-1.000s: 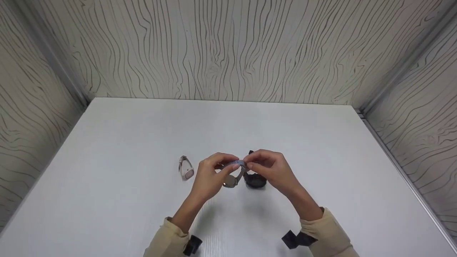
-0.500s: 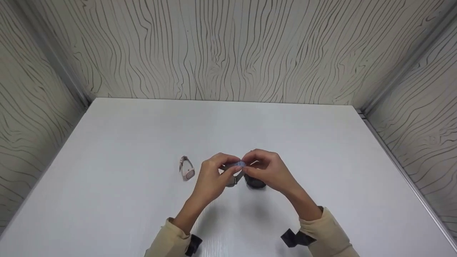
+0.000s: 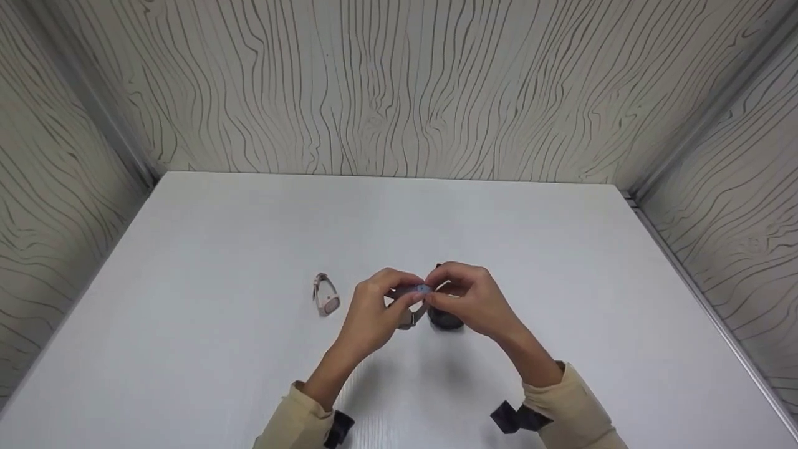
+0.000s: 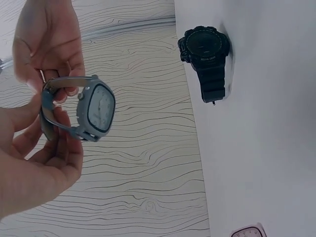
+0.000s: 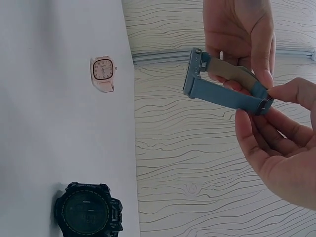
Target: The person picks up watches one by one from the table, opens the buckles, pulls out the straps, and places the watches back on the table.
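Both hands hold a blue-grey wristwatch (image 4: 100,108) above the table, its strap (image 5: 222,94) closed into a loop. My left hand (image 3: 372,310) pinches the strap between thumb and fingers. From the other side, my right hand (image 3: 472,298) pinches the strap at the buckle (image 5: 264,104). The square watch case hangs on the side away from the fingertips in both wrist views. In the head view the fingers cover most of the watch. Just behind the right hand lies a black digital watch (image 3: 446,318), partly hidden by it.
A pink watch (image 3: 326,298) lies on the white table (image 3: 218,262) left of the hands. Wood-grain panels (image 3: 386,87) wall the table at the back and both sides. Dark wrist mounts (image 3: 520,418) sit at the sleeve cuffs.
The fingertips of both hands have drawn closer together on the strap. The left hand has shifted slightly right, and the watch face is now more covered in the head view.
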A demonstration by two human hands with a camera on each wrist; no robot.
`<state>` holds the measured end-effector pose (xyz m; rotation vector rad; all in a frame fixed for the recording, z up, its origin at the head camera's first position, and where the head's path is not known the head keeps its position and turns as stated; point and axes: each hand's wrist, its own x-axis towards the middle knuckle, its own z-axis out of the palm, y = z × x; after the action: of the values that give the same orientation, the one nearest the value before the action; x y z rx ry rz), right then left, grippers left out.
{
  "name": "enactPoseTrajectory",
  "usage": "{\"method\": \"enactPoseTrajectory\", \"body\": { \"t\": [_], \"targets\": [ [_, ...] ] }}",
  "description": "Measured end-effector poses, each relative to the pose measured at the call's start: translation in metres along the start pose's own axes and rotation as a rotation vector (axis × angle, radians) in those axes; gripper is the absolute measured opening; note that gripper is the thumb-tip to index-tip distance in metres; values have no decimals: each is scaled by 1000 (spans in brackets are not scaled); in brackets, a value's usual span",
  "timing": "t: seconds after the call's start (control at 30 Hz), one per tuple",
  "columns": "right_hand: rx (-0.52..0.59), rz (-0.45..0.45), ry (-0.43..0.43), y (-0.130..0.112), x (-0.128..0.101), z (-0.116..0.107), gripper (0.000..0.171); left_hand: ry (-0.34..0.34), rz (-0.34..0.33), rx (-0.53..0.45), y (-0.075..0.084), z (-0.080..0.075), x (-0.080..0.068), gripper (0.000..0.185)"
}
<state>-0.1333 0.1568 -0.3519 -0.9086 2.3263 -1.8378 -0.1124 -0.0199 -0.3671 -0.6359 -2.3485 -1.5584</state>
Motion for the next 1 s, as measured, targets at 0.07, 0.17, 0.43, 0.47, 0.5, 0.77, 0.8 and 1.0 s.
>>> {"method": "enactPoseTrajectory", "body": {
  "t": [0.07, 0.17, 0.43, 0.47, 0.5, 0.77, 0.8, 1.0],
  "targets": [
    [33, -7, 2, 0, 0, 0, 11, 6, 5, -7, 0, 0, 0, 15],
    [71, -19, 0, 2, 0, 0, 10, 14, 12, -12, -1, 0, 0, 16],
    [113, -6, 30, 5, -3, -1, 12, 11, -36, -74, -3, -1, -1, 17],
    [117, -7, 32, 6, -4, -1, 12, 12, -42, -81, -3, -1, -2, 17],
    [121, -10, 34, 6, -4, -1, 13, 14, -46, -86, -4, -1, -2, 17],
    [107, -46, 4, 2, -2, -2, 14, 23, -51, -93, -2, -3, -1, 17],
    [91, -39, 0, 1, -2, -3, 14, 25, -47, -89, -2, -3, -1, 17],
    [-36, -10, -36, -3, 1, -2, 13, 33, -11, -53, -1, -3, -1, 14]
  ]
}}
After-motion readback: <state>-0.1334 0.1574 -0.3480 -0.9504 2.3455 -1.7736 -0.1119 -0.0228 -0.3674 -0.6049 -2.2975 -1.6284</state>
